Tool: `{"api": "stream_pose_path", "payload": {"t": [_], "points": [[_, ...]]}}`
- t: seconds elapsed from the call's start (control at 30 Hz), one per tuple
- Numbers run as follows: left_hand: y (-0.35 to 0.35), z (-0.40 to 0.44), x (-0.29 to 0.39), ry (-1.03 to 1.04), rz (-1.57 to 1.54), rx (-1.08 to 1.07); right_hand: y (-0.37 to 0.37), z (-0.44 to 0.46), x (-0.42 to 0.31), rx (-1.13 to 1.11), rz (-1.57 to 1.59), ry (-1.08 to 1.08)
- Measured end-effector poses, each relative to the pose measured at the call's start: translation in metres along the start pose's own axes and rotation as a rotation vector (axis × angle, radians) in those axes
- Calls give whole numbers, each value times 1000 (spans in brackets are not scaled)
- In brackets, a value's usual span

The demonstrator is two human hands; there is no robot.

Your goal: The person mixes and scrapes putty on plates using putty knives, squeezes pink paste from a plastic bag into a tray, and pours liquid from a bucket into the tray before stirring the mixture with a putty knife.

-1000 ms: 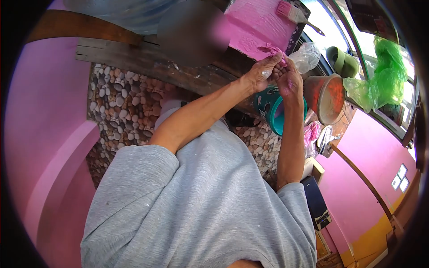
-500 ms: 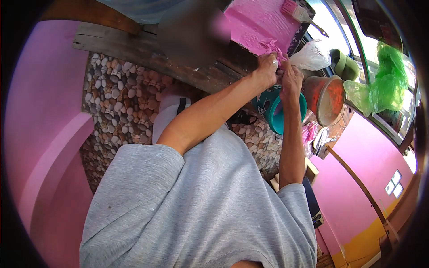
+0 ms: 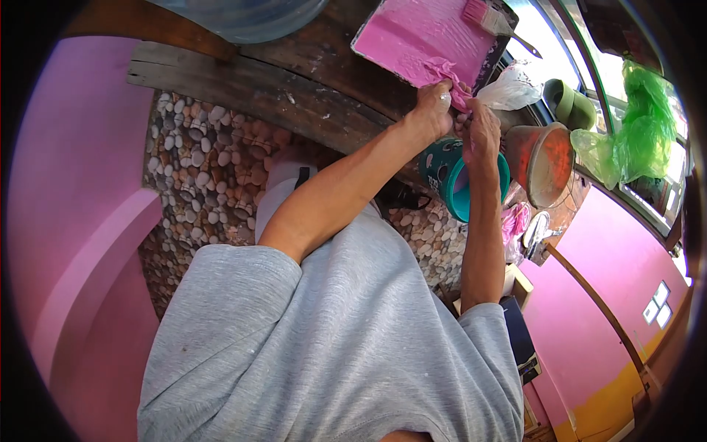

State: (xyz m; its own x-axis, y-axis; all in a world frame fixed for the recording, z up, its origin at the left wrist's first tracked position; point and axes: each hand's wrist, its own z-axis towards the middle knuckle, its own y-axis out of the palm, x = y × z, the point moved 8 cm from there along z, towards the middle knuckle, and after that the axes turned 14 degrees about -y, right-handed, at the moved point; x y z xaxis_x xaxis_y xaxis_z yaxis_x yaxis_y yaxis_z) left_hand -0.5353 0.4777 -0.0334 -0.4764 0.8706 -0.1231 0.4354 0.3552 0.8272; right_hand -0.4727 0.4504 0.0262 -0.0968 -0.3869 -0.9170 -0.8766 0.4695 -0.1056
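Observation:
Both hands grip a crumpled pink paint-coated sheet at the near corner of a paint tray spread with pink paint. My left hand closes on the sheet from the left. Beside it, my right hand is closed on the sheet's lower end; its fingertips are partly hidden. Whether the sheet is plastic or cloth, I cannot tell. A paintbrush with pink bristles lies across the tray's far right side. Just below the hands stands a teal bucket, partly covered by my right forearm.
The tray rests on a dark wooden bench. An orange-stained bucket, a white plastic bag, a green pot and a green plastic bag stand to the right. A clear plastic container sits at the top.
Both hands stay closed on the pink sheet and have shifted only slightly. The view has moved a little. A blurred patch over the bench is gone, showing more of the tray and container.

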Motion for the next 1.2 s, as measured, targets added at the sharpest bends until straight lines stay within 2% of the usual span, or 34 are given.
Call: {"api": "stream_pose_path", "payload": {"t": [0.07, 0.13, 0.27, 0.33, 0.37, 0.4, 0.47, 0.53, 0.67, 0.77, 0.8, 0.87, 0.93, 1.03, 1.13, 1.2], "points": [[-2, -4, -1, 16, -8, 74, 3, -3, 4, 13, -20, -20], [-13, -16, 5, 118, -16, 334, 5, -6, 6, 31, -38, -44], [-17, -17, 12, 86, -5, 324, 6, -7, 14, 25, -13, -49], [-14, -5, 14, 6, -160, 91, 8, -12, 8, 36, -74, -83], [0, -24, 16, -47, -113, 7, 8, -12, 9, 47, -64, -86], [0, -20, 14, -52, -100, 8, 8, -11, 12, 38, -47, -78], [-10, -17, 19, 33, -7, 158, 11, -9, 15, 36, -20, -74], [-10, -22, 20, 19, -33, 162, 12, -10, 15, 42, -108, -102], [-18, -19, 29, 72, 18, 207, 23, -15, 19, 81, -9, -85], [-35, -11, 39, 116, 9, 238, 29, -17, 26, 89, -226, -198], [-41, -9, 43, 136, 30, 241, 31, -20, 29, 104, -217, -194], [-43, -8, 47, 117, 2, 243, 35, -23, 27, 131, -295, -327], [-36, -24, 52, 145, 75, 350, 39, -26, 27, 172, -282, -359], [-33, -18, 54, 59, 2, 269, 41, -33, 13, 220, -250, -430], [-44, 1, 56, -76, -68, 186, 38, -35, 16, 243, -211, -396], [-43, 4, 54, -142, -83, 161, 40, -36, 28, 218, -69, -302]]}}
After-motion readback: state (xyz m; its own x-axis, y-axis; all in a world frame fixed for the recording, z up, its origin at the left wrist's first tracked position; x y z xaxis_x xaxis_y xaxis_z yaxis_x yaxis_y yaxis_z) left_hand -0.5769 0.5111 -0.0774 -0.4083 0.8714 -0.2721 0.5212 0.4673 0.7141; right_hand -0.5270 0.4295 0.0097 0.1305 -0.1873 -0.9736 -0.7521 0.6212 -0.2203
